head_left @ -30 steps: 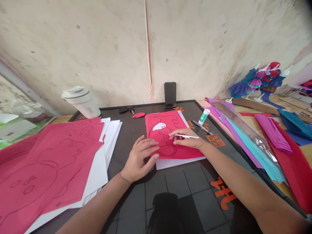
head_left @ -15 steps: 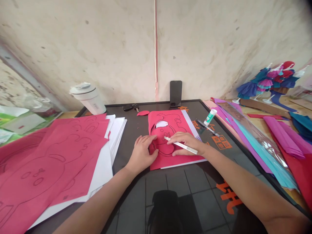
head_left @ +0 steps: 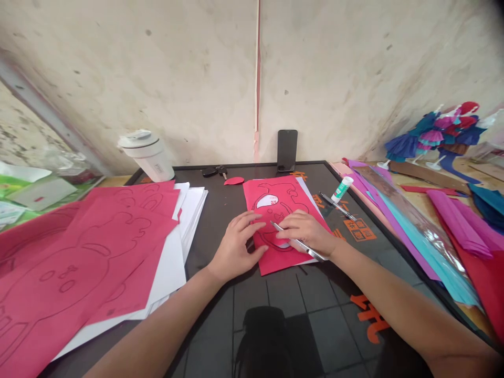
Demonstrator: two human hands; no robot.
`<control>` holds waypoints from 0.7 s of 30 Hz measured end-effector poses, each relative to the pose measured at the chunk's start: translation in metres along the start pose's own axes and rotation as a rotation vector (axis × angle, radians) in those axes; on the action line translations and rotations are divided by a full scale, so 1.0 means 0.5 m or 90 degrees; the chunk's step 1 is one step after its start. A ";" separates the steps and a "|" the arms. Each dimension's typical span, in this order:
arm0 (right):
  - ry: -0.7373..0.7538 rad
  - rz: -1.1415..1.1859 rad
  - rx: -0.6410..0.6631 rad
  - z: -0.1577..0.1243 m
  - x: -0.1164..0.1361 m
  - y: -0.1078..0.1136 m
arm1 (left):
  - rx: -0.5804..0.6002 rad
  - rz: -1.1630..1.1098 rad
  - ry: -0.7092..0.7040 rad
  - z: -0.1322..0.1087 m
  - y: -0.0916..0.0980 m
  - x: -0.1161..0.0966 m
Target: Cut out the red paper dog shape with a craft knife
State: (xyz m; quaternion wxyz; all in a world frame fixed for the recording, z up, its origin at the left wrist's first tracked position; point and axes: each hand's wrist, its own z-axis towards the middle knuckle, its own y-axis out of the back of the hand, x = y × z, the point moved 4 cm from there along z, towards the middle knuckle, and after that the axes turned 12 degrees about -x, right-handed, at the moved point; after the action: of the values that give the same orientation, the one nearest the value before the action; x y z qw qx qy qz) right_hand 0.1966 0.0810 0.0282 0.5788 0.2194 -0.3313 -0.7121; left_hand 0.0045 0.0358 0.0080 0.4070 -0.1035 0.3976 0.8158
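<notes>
- Blotchy off-white wall [head_left: 189,79] at the back, pinkish strip running down it.
- Black table [head_left: 326,325] up against it, with orange lettering.
- Big pile of red sheets [head_left: 118,252] with drawn outlines on the left, on top of white paper [head_left: 169,262].
- Coloured paper [head_left: 397,231] along the right side, with a long clear wrapper on it; can't tell what's inside.
- Red sheet [head_left: 271,211] being worked on lies mid-table, turned a bit, with a drawn figure and a cutout showing white underneath.
- White cup [head_left: 145,155] at the back left, lid on, so no idea what it holds.
- Left hand [head_left: 239,244] is at the sheet's left edge, fingers and thumb apart, nothing gripped.
- Right hand [head_left: 309,231] is over the sheet, fingers clamped on a slim silver cutter [head_left: 303,248], its tip pointing at the drawing.
- Black phone [head_left: 287,150] propped against the wall.
- Glue stick [head_left: 342,189], a tube with a green label, next to a pen [head_left: 338,206].
- Little red scrap [head_left: 233,180] near some keys [head_left: 214,171].
</notes>
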 end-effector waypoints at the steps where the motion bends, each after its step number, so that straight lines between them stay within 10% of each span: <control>1: 0.014 -0.010 0.002 -0.003 0.001 0.003 | 0.034 0.017 -0.002 0.000 -0.004 0.000; 5: 0.039 -0.051 -0.011 -0.014 0.001 0.015 | 0.165 0.067 0.028 -0.004 -0.020 0.005; 12: 0.026 -0.074 -0.003 -0.016 -0.001 0.011 | 0.174 0.085 0.025 -0.005 -0.020 0.002; 21: -0.065 0.007 -0.060 -0.008 -0.016 0.035 | -0.032 0.076 -0.087 0.003 0.008 -0.023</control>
State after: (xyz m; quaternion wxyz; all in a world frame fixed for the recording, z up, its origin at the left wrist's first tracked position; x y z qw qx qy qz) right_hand 0.2132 0.0861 0.0375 0.5745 0.1533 -0.3278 -0.7342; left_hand 0.0090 0.0288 0.0169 0.3811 -0.0341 0.3536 0.8535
